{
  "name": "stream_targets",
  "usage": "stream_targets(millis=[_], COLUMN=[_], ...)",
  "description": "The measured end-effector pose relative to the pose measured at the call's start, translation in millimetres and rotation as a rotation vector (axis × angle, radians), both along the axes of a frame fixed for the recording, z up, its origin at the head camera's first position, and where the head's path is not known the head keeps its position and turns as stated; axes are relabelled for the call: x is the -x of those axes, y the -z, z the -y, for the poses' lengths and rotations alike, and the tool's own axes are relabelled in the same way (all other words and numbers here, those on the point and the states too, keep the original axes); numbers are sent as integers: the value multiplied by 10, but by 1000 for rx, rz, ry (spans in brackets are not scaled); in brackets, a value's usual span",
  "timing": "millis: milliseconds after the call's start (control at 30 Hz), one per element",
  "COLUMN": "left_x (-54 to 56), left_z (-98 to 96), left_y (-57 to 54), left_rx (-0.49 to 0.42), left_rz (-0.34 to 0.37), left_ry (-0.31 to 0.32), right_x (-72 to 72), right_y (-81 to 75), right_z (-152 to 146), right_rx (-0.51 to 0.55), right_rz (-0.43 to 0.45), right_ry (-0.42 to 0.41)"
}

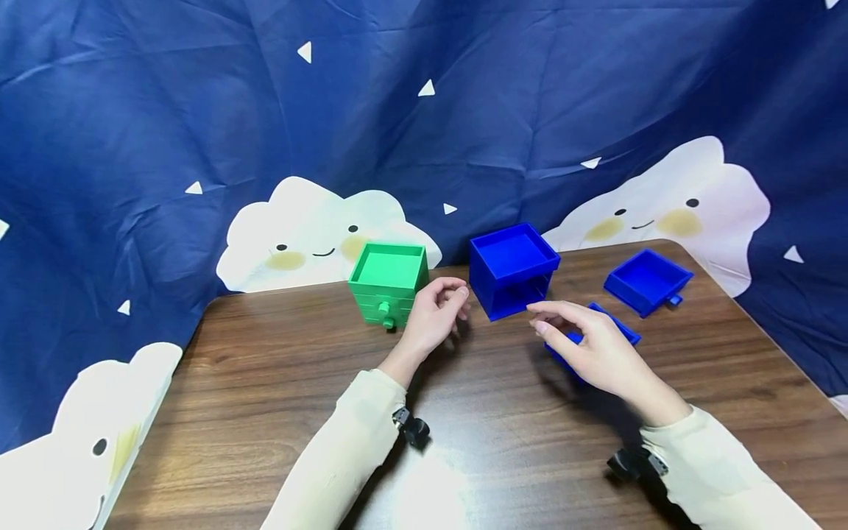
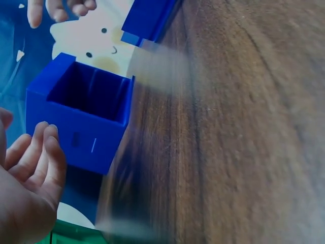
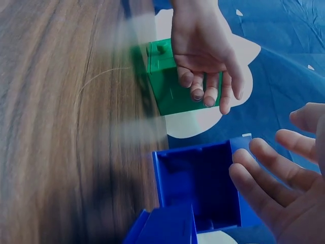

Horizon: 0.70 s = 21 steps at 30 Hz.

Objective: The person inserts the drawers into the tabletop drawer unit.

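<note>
Between and beyond my hands stands a blue box (image 1: 482,283), with a shallow tray-like top and a hollow front opening. My left hand (image 1: 433,313) hovers between it and a green box (image 1: 387,269), fingers loosely bent and holding nothing. In the left wrist view, the left fingertips overlap the blue box's side wall (image 2: 84,134). My right hand (image 1: 592,350) is held over a small blue drawer (image 1: 619,327), partly hidden beneath it. The right fingers (image 3: 266,190) are relaxed, near the blue box's opening (image 3: 198,185), with nothing between them.
Another blue drawer (image 1: 648,283) with a small knob lies at the back right of the wooden table (image 1: 278,412). The green box has two knobs (image 1: 386,313) on its front. A dark blue cloth (image 1: 371,125) with cloud faces hangs behind the table.
</note>
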<state>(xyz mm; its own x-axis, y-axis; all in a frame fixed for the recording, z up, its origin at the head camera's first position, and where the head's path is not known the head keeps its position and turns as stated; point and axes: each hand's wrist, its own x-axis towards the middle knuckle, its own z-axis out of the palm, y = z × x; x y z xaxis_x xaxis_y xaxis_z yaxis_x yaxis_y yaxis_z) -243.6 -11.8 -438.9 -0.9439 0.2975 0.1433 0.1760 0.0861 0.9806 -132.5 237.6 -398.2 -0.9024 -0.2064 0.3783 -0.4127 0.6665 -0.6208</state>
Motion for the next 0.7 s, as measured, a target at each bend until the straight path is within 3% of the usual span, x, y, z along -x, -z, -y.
stream_targets(millis=[267,700], left_x=[63,154], left_z=[-69,-164], left_y=[-30,-40], left_rx=[13,7], left_rz=[-28,-80], left_ry=[-28,-66], right_x=[-92,-201], right_y=[12,69], right_z=[-132,-319], right_rx=[19,97], right_rz=[-16,38], right_ry=[55,84])
